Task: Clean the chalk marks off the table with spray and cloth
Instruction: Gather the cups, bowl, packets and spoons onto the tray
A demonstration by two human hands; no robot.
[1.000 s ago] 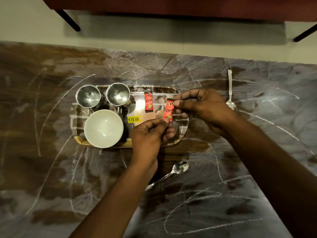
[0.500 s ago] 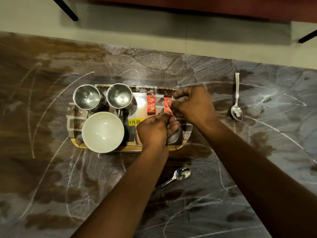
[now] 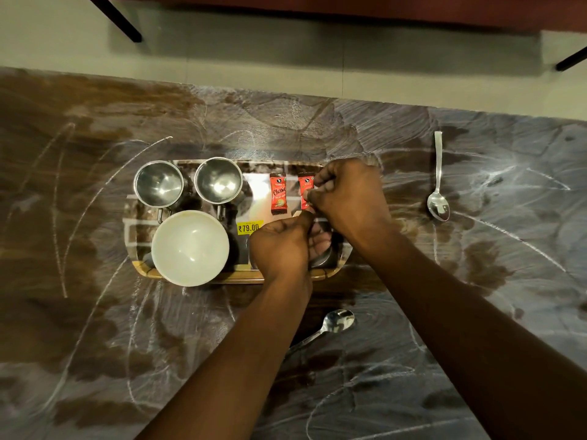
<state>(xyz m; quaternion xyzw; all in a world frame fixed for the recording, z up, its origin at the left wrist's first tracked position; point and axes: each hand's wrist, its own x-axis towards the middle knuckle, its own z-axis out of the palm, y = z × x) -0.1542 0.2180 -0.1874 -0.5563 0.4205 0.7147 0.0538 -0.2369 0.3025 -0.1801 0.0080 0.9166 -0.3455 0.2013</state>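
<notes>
1. Head view: both hands have carried the red sachet (image 3: 305, 192) lower and set it upright beside its twin (image 3: 279, 193) on the tray (image 3: 133, 249). The left hand (image 3: 282, 246) and right hand (image 3: 347, 198) pinch it, its long axis pointing away from the person.
2. Chalk marks (image 3: 95, 198) cover the worktop (image 3: 476, 281); no spray or cloth shows, so cleaning seems not yet begun.

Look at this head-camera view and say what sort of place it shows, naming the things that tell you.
Probably a home or canteen dining spot set up for coffee or tea. A serving tray carries two steel cups, a white bowl and red sachets, while a spoon lies on the chalk-marked table.
</notes>
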